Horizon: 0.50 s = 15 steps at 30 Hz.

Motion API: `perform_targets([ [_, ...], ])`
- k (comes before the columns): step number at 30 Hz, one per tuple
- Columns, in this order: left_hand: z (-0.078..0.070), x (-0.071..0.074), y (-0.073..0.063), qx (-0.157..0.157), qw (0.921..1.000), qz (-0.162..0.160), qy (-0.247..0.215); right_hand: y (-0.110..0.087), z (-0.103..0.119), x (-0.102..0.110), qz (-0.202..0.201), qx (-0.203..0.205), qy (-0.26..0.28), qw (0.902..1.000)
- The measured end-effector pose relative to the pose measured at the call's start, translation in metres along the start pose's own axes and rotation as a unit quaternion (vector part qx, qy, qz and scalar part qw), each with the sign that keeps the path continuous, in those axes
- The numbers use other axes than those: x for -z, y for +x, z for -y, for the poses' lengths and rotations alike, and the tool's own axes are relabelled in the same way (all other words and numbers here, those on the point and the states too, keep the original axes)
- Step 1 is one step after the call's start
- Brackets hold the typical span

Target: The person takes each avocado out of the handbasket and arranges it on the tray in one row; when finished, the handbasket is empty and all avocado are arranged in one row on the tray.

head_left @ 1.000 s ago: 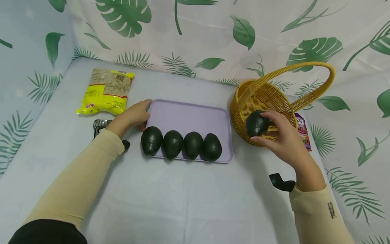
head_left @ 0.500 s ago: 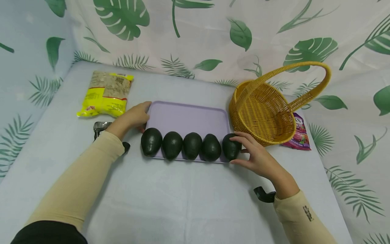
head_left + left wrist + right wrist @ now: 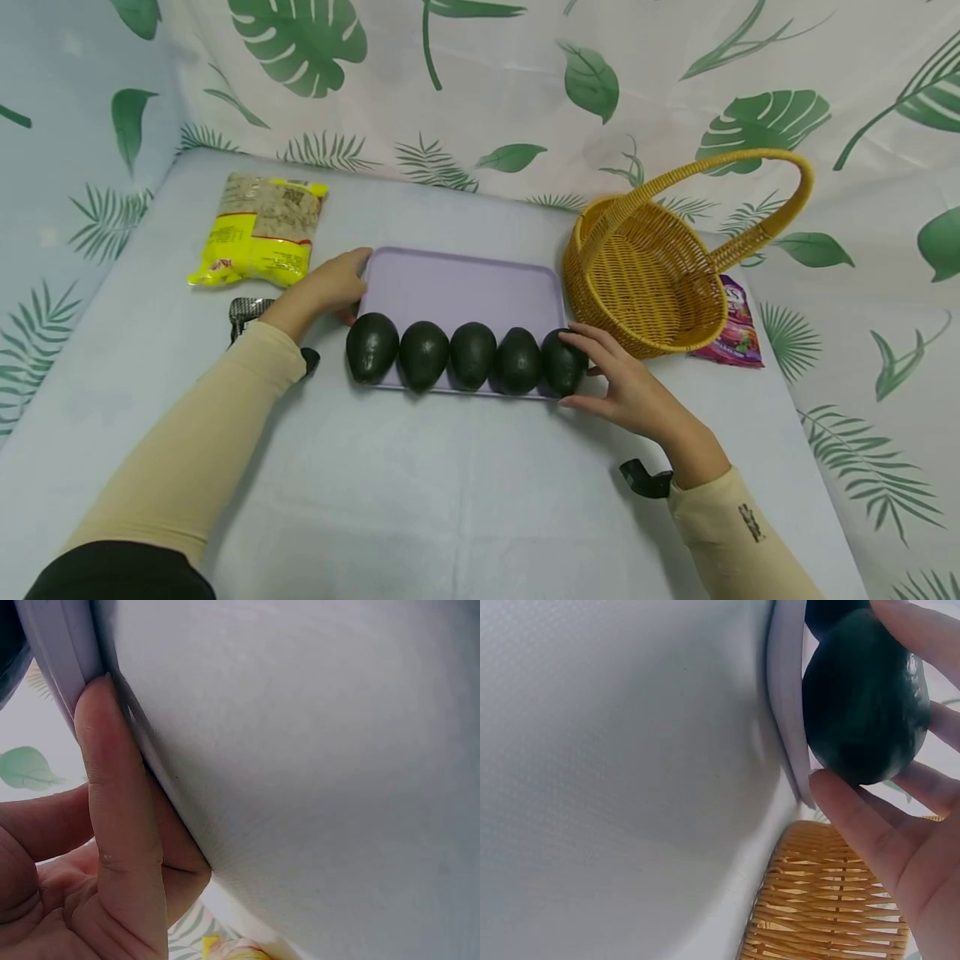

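Observation:
In the head view, a row of several dark green avocados (image 3: 472, 356) lies along the near side of a light purple tray (image 3: 465, 283). My right hand (image 3: 633, 392) holds the rightmost avocado (image 3: 562, 365), thumb at its near end and fingers at its far side. The right wrist view shows this avocado (image 3: 866, 701) against the tray rim (image 3: 786, 682), with the thumb tip close to that rim. At the tray's left edge is my left hand (image 3: 326, 287). In the left wrist view, a straight digit (image 3: 112, 772) touches the tray's outer wall (image 3: 67, 645).
A yellow wicker basket (image 3: 652, 283) with a tall handle stands right of the tray, nothing visible inside. Behind it lies a purple packet (image 3: 738, 329). A yellow bag (image 3: 262, 233) lies at the back left. A patterned curtain borders the white-covered table (image 3: 420, 492).
My right hand has brought an avocado from over the basket leftward to the tray's right end, then slightly closer to the row. My left hand has stayed at the tray's edge.

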<state>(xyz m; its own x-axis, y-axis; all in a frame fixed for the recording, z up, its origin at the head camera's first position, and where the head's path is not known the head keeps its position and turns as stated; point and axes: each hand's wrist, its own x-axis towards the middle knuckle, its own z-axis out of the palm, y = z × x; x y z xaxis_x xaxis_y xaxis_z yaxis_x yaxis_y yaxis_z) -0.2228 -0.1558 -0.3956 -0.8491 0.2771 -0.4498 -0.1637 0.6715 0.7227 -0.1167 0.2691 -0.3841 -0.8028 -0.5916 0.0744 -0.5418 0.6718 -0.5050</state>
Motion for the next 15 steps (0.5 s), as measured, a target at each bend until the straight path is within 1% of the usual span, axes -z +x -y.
perform_targets([
  [4, 0.000, 0.001, 0.003, -0.005, 1.0000, 0.002, 0.000, 0.001, 0.000, -0.001, -0.016, 0.002, -0.007, 0.9998],
  [8, 0.006, 0.006, 0.007, -0.005, 0.9999, 0.009, 0.004, 0.007, 0.001, -0.004, -0.032, -0.004, -0.019, 0.9993],
  [11, 0.009, 0.010, 0.007, 0.004, 0.9996, 0.013, 0.023, 0.014, 0.002, -0.007, -0.032, -0.009, -0.026, 0.9991],
  [13, 0.010, 0.013, 0.006, 0.010, 0.9989, 0.004, 0.046, 0.018, 0.003, -0.008, -0.029, -0.011, -0.032, 0.9990],
  [15, 0.009, 0.016, 0.003, 0.013, 0.9974, -0.013, 0.070, 0.020, 0.003, -0.010, -0.030, -0.012, -0.038, 0.9988],
])
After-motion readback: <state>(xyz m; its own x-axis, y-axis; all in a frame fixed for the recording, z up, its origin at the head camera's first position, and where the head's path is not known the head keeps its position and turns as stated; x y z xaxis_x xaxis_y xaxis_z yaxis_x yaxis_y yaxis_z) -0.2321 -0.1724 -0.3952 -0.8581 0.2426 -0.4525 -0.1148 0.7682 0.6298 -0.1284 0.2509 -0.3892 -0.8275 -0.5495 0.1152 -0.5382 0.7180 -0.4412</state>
